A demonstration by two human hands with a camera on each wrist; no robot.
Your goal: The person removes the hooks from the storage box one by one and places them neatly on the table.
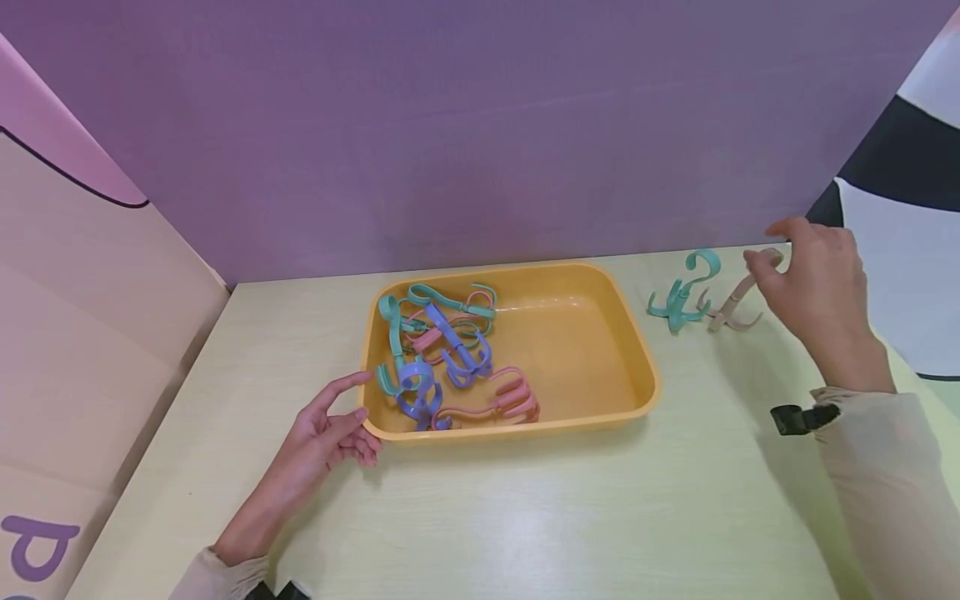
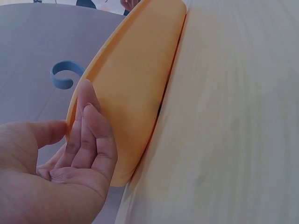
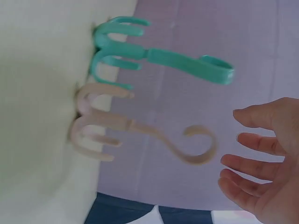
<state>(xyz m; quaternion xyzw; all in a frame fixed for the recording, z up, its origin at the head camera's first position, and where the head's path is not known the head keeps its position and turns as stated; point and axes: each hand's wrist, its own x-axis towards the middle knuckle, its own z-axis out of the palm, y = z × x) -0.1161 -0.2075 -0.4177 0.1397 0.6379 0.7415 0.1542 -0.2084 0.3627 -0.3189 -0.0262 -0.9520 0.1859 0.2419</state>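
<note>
A yellow tray [image 1: 577, 358] holds several plastic four-prong hanging hooks in teal, blue and pink, mostly at its left side. My left hand [image 1: 318, 437] touches the tray's near-left corner, thumb and index finger at the rim; in the left wrist view its fingers lie loosely along the outer wall. Right of the tray, a teal hook [image 1: 677, 302] and a beige hook [image 1: 731, 310] stand upright on their prongs, side by side. My right hand [image 1: 821, 287] hovers by the beige hook's curled top, fingers spread and holding nothing; the right wrist view shows a gap between them.
The pale wooden table [image 1: 510, 517] carries the tray and the hooks. A purple panel [image 1: 480, 142] rises along its back edge, close behind both standing hooks. Printed panels flank the left and right sides.
</note>
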